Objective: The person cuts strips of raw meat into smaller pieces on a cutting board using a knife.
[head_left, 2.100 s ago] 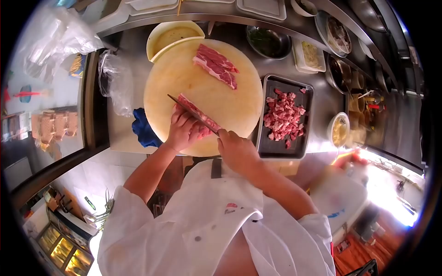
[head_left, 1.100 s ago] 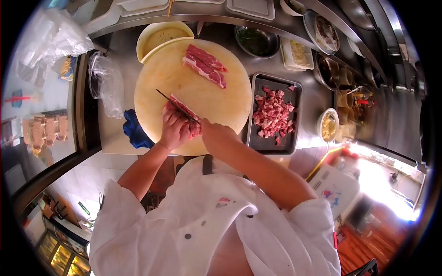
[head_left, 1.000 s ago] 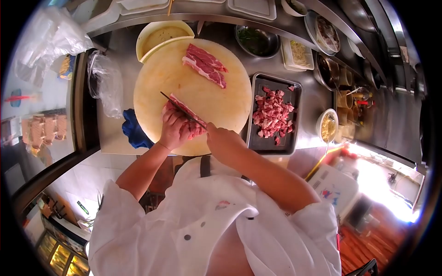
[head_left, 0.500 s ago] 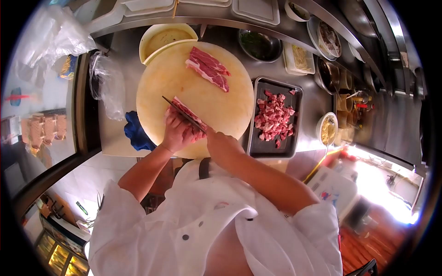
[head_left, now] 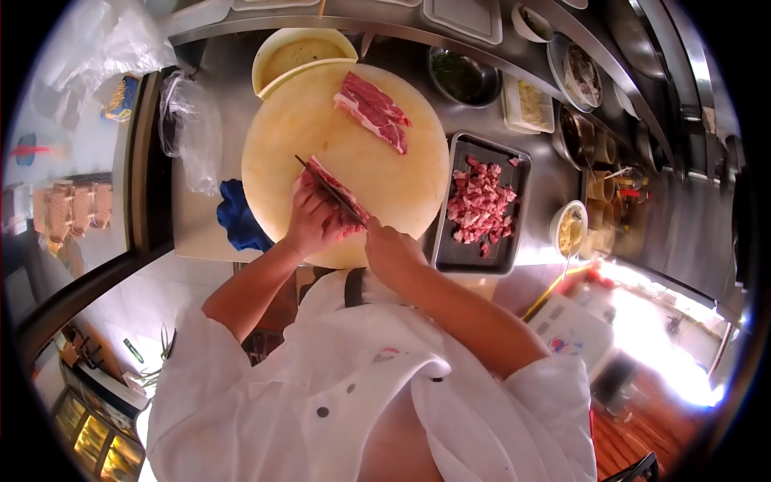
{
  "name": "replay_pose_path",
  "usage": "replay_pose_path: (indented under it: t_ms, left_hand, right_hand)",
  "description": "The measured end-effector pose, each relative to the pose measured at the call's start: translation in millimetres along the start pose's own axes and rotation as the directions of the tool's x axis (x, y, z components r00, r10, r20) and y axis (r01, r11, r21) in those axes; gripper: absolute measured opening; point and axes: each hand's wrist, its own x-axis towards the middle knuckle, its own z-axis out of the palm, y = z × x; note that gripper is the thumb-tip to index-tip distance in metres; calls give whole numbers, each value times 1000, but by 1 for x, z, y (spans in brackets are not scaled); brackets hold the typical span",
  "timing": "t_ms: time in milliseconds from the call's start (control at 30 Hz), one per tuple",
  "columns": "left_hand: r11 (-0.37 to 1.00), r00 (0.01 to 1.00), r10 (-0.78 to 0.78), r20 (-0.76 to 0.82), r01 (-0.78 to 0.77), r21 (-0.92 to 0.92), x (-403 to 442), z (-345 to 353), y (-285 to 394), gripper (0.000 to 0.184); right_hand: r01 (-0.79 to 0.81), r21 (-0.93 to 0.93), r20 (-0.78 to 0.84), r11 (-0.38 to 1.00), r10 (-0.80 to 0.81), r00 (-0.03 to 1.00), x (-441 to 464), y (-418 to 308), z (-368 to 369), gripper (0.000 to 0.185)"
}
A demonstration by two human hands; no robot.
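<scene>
On the round cutting board (head_left: 289, 128), my left hand (head_left: 313, 217) presses on a strip of raw meat (head_left: 320, 170), its fingers curled over the meat. My right hand (head_left: 393, 253) is closed around the handle of a knife (head_left: 331, 191), whose dark blade lies slantwise along the meat, close to the left fingertips. A larger slab of raw meat (head_left: 373, 111) rests near the board's far edge, touched by neither hand. Right of the board, a dark metal tray (head_left: 482, 259) holds a heap of small meat pieces (head_left: 480, 201).
Behind the board stands a pale tub (head_left: 269, 58) of liquid. A metal bowl with greens (head_left: 462, 76), a white container (head_left: 528, 104) and a small bowl (head_left: 569, 228) stand around the tray. A blue cloth (head_left: 239, 217) and plastic bag (head_left: 191, 128) lie left. A metal shelf (head_left: 385, 26) spans the back.
The camera view has shifted slightly several times. The knife has made small moves along the meat strip under my left hand. Both hands keep their hold; the slab and tray stay in place.
</scene>
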Motion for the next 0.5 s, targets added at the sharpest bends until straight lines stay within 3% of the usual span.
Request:
replay_pose_path:
  t_ms: [267,367,500]
  left_hand:
    - [1000,1000,18,20,-17,-10,-4,1,-2,21]
    - [998,1000,20,18,-21,54,-1,-2,3,23]
    - [999,1000,-5,31,6,-31,-3,3,0,20]
  right_hand:
    - [96,16,-86,995,-94,992,38,3,22,27]
    - [69,-28,-56,997,-71,996,5,5,14,25]
    - [22,-29,-29,999,-23,999,-7,12,11,25]
